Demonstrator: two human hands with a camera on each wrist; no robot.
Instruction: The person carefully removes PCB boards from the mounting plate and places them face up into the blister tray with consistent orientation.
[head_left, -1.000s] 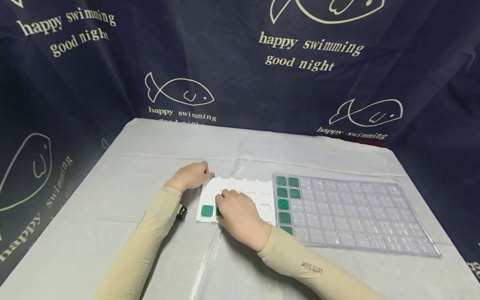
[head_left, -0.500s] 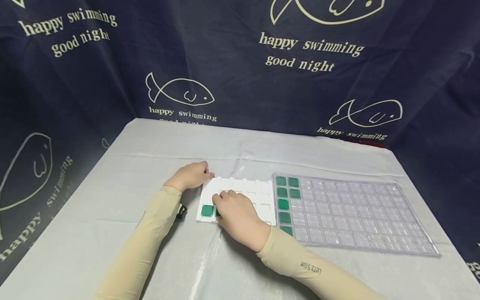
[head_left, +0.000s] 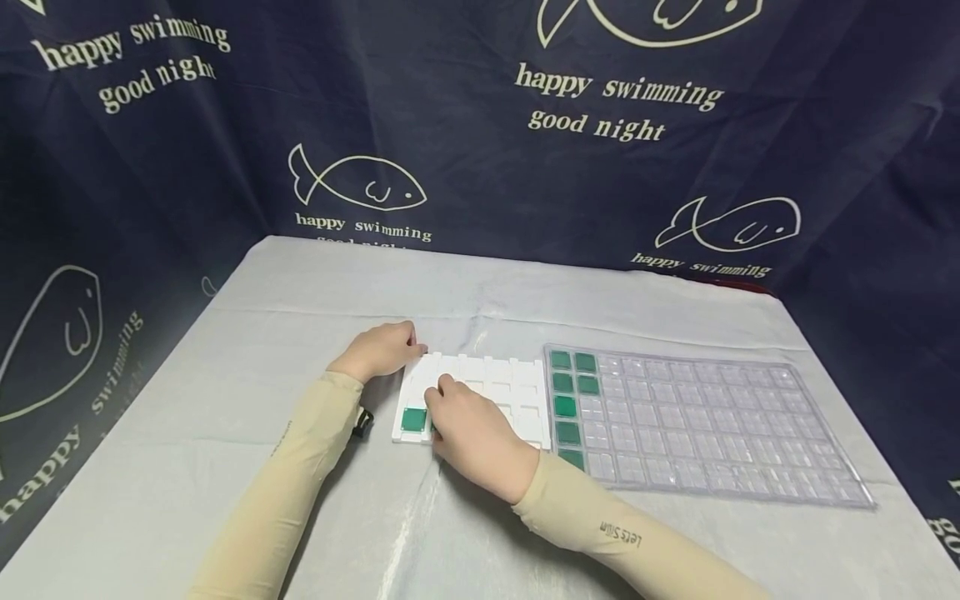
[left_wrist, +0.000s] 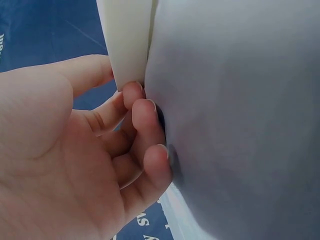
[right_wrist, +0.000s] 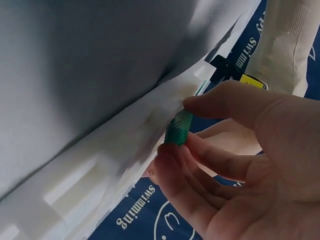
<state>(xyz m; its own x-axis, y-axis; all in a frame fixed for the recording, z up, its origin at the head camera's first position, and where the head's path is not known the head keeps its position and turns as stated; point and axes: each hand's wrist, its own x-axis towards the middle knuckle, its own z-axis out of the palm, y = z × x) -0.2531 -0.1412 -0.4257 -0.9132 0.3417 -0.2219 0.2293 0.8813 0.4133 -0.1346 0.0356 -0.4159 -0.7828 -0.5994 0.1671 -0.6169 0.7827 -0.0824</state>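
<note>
A white slotted tray lies flat in the middle of the table. My left hand pinches its far left corner between thumb and index finger; in the left wrist view the other fingertips rest against the white cloth. One green square board sits in the near left slot. Just right of it, my right hand pinches a second green square board by its edges, thumb on one side and fingers on the other, right at the tray surface. In the head view the hand hides most of this board.
Right of the white tray lies a clear plastic compartment tray, with several green square boards in its left columns. A black strap piece shows under the left wrist. A dark blue printed curtain surrounds the table.
The fingers of my right hand have shifted slightly left and changed their bend over the green board. My left hand stays at the tray corner.
</note>
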